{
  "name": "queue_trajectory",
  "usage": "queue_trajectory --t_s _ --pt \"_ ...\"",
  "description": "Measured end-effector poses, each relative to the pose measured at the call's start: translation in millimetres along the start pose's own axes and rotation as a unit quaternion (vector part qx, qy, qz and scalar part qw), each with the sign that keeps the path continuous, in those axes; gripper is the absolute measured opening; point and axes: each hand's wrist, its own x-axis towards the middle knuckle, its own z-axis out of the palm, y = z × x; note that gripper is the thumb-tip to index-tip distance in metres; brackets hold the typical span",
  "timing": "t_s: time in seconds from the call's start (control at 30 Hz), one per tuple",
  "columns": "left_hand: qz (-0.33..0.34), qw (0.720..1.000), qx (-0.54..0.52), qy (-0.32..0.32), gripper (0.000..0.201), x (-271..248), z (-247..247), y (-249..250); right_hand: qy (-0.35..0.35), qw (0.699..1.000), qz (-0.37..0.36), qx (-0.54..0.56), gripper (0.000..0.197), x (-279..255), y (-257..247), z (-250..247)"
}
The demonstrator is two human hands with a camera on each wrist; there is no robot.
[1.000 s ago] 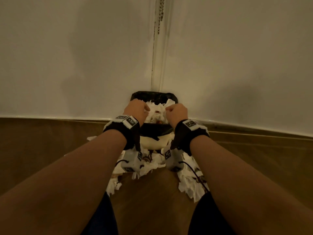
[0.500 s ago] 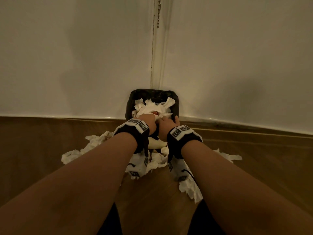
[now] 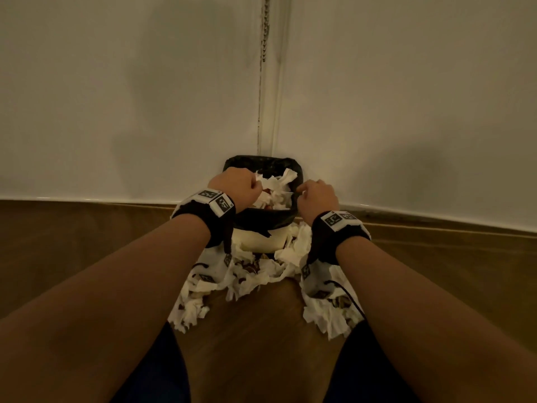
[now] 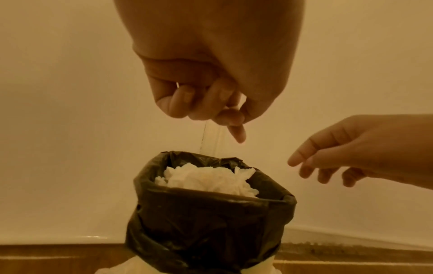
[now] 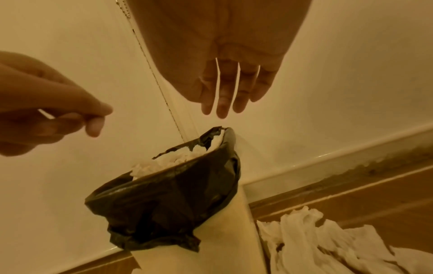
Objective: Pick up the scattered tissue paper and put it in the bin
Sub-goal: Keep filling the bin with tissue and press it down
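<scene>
One bin (image 3: pixel 263 219) is standing in the corner, and one black liner (image 4: pixel 206 218) is hanging over its rim. Two hands are hovering above it: one left hand (image 3: pixel 236 184) and one right hand (image 3: pixel 318 196). Each wrist is wearing one black band, so two bands (image 3: pixel 203 216) are showing, each carrying white tags. One heap of tissue (image 4: pixel 208 178) is filling the bin's mouth. The torn pieces (image 3: pixel 247 274) lying on the floor around the base are overlapping too much to count. Two walls (image 3: pixel 116 97) are meeting behind the bin.
</scene>
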Motion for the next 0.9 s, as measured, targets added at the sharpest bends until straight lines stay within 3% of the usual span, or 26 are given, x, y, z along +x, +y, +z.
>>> queue_trajectory --t_s 0.23,0.43,0.6,0.77,0.9 --pt "-0.044 0.994 -0.011 -0.095 0.036 -32 -22 -24 -0.046 0.996 -0.059 0.038 0.026 -14 -17 -1" --pt "-0.141 0.972 -0.086 -0.166 0.024 -86 -24 -56 -0.147 0.977 -0.146 0.041 0.030 -31 -57 18" --pt "-0.207 0.956 -0.084 -0.190 0.023 -131 -1 -86 -0.257 0.947 -0.192 -0.021 0.027 -47 -85 49" --pt "-0.254 0.941 -0.046 -0.219 0.023 -179 44 -125 -0.299 0.918 -0.244 -0.095 0.029 -64 -115 99" --pt "-0.286 0.922 -0.020 -0.260 0.029 -196 83 -149 -0.328 0.909 -0.229 -0.115 0.022 -75 -123 142"
